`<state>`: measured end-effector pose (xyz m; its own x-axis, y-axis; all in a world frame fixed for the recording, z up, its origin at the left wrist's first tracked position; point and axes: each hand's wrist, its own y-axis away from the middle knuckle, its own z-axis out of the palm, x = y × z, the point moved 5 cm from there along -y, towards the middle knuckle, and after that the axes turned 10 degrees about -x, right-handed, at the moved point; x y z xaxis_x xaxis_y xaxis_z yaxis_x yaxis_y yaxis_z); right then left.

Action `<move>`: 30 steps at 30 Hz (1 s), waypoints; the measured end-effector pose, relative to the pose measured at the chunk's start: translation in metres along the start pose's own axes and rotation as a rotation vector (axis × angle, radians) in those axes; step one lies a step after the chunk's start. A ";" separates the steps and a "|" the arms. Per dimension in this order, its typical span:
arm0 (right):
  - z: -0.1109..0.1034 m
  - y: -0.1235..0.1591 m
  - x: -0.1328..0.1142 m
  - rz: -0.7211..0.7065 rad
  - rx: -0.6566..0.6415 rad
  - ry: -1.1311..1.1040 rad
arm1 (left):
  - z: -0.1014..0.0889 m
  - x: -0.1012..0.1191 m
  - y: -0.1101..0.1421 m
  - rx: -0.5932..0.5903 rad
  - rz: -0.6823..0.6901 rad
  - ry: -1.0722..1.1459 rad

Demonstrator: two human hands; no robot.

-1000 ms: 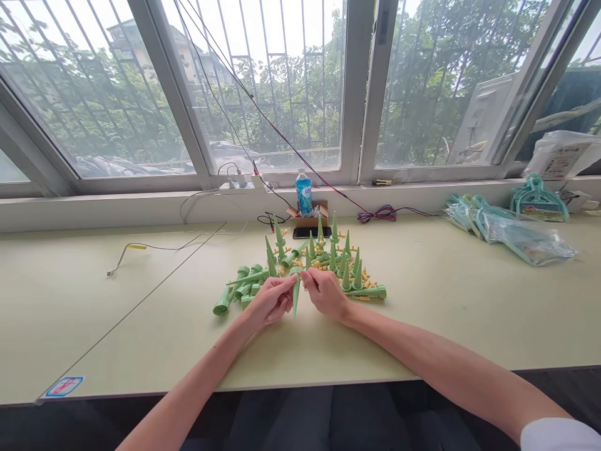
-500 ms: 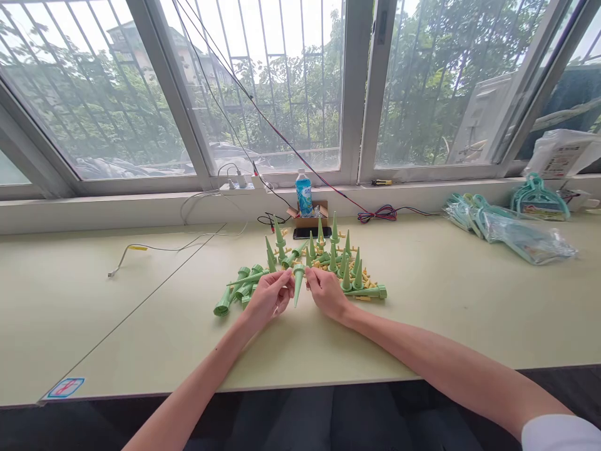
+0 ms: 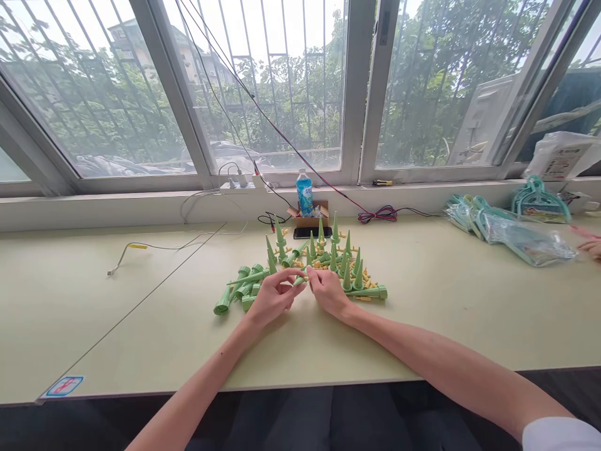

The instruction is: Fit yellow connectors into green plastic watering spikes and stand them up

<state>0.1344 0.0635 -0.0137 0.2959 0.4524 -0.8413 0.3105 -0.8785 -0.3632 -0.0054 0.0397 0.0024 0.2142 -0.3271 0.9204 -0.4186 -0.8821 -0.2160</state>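
Observation:
Between my hands is a green plastic watering spike, lying nearly flat and partly hidden by fingers. My left hand is closed on it with thumb and fingertips. My right hand pinches at its other side; a bit of yellow shows there, too small to make out. Behind my right hand, several green spikes stand tip up among small yellow plastic pieces. To the left, more green spikes lie in a loose pile near my left fingers.
At the back stand a blue-labelled bottle and a small cardboard box, with a dark phone in front. Coiled cable and bagged light-green items lie rightward. Another person's hand shows at the right edge. A white cable lies left.
The spike between my hands has tipped from pointing down toward me to nearly flat, and my left fingers have shifted over it. Another person's hand has appeared at the right edge.

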 end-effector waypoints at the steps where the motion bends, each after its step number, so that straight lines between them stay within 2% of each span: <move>1: 0.001 0.000 0.000 -0.003 -0.006 0.002 | -0.001 -0.001 0.000 0.007 0.001 -0.031; 8: 0.000 0.001 0.000 0.008 0.003 0.041 | -0.004 -0.002 0.001 0.086 0.012 -0.216; 14: -0.010 0.005 -0.004 0.012 0.123 0.019 | -0.008 0.002 0.001 0.189 0.034 -0.360; 18: -0.009 0.006 -0.004 0.000 0.111 0.043 | -0.007 0.001 0.000 0.178 0.032 -0.482; 25: -0.006 0.006 -0.004 -0.022 0.073 0.069 | -0.007 -0.003 0.000 0.155 0.010 -0.455; 30: -0.006 0.006 -0.005 -0.023 0.067 0.068 | -0.009 0.000 0.002 0.206 0.044 -0.491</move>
<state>0.1402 0.0567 -0.0098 0.3506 0.4797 -0.8043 0.2569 -0.8752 -0.4100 -0.0137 0.0413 0.0045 0.6086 -0.4420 0.6590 -0.2655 -0.8961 -0.3558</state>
